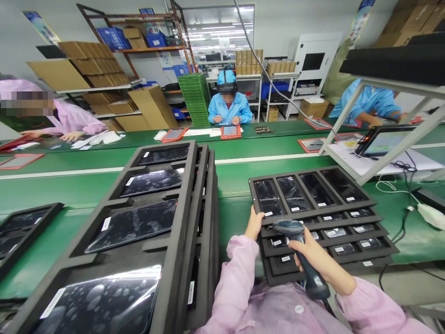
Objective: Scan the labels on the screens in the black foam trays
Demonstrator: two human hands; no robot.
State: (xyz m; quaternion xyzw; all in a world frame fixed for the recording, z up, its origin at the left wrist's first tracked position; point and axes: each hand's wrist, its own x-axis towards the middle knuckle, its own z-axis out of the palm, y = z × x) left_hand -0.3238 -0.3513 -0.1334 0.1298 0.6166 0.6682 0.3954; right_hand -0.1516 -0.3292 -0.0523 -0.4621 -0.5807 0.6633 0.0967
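Observation:
My right hand (313, 253) is wrapped around the grip of a dark handheld barcode scanner (288, 227), its head over the front edge of a tray stack. At the stack's left front corner, my left hand (255, 222) grips the edge of the top black foam tray (255, 197), thumb by a white label. That tray holds dark glass screen panels (294, 194) in separate slots, each bearing a small white label. Below it, several similar trays (347, 248) are staggered, with labelled panel ends showing. The fingers under the tray edge are partly hidden.
A taller stack of foam trays (187, 185) with larger panels stands left, another tray (28, 232) beyond it. A monitor (385, 141) sits under a white-framed shelf at right, with cables. Across the green conveyor (236, 174), co-workers (229, 104) handle panels in red frames.

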